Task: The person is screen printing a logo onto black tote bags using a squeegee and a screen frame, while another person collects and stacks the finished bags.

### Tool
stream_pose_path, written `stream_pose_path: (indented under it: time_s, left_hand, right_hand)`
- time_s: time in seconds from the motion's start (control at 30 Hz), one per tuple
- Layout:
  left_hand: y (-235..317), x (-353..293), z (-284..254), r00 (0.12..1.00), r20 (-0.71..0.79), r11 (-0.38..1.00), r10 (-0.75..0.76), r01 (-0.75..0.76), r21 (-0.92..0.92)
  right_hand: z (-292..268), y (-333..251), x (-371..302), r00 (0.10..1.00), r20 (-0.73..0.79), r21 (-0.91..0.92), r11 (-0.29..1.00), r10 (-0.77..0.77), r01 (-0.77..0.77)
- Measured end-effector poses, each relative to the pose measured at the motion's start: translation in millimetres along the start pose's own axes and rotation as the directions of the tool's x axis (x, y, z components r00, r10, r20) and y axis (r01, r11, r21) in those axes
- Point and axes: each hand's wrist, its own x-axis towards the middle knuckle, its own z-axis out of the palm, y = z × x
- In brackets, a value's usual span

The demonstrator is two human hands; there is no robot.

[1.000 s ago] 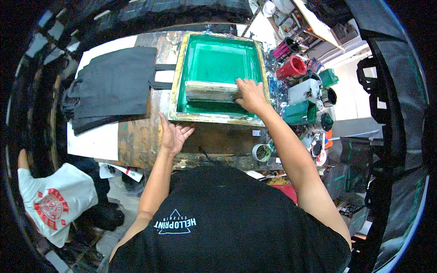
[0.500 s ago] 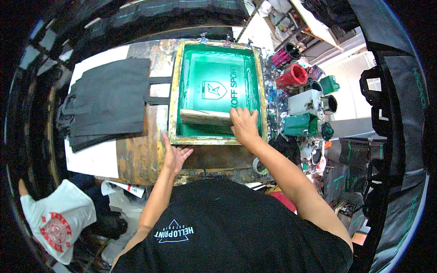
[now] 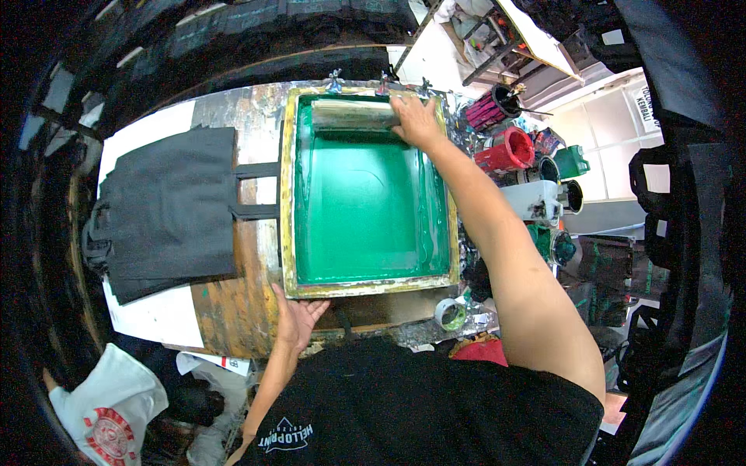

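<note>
A screen-printing frame (image 3: 287, 210) with a yellowed, paint-stained rim lies on the table, and green ink (image 3: 357, 217) coats the mesh inside it. At the frame's far end, my right hand (image 3: 417, 122) is closed around the right end of a squeegee (image 3: 350, 115) with a pale wooden top. My left hand (image 3: 295, 320) is at the near left corner, palm up and fingers spread, against the frame's near edge. Beside the frame on the left lies a stack of black fabric bags (image 3: 171, 210); two strap handles (image 3: 256, 170) reach toward the frame.
Metal clamps (image 3: 335, 81) stand along the frame's far edge. To the right are a red tub (image 3: 513, 151), a white jug (image 3: 536, 200) and a green container (image 3: 573, 161). A tape roll (image 3: 450, 314) sits near the front edge. A white shirt with a red print (image 3: 116, 404) is at lower left.
My right hand has pushed the squeegee from the near end to the far end of the screen. Green ink now covers the dark design on the mesh. My left hand stays at the near corner.
</note>
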Motion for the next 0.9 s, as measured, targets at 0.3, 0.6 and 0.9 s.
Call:
stream_pose_path:
  time_s: [0.3, 0.6, 0.9]
  left_hand:
    - [25, 18, -37, 0.934, -0.038, 0.894, -0.354, 0.35, 0.28]
    - [161, 109, 115, 0.582, 0.638, -0.416, 0.504, -0.483, 0.77]
    - [198, 295, 227, 0.36, 0.82, -0.861, 0.444, -0.084, 0.502]
  right_hand:
    - [-18, 17, 53, 0.982, 0.188, 0.082, 0.996, -0.034, 0.019]
    - [35, 4, 19, 0.97, -0.241, -0.07, 0.998, -0.017, 0.0]
    - [24, 1, 20, 0.962, -0.269, -0.005, 0.999, -0.039, 0.039]
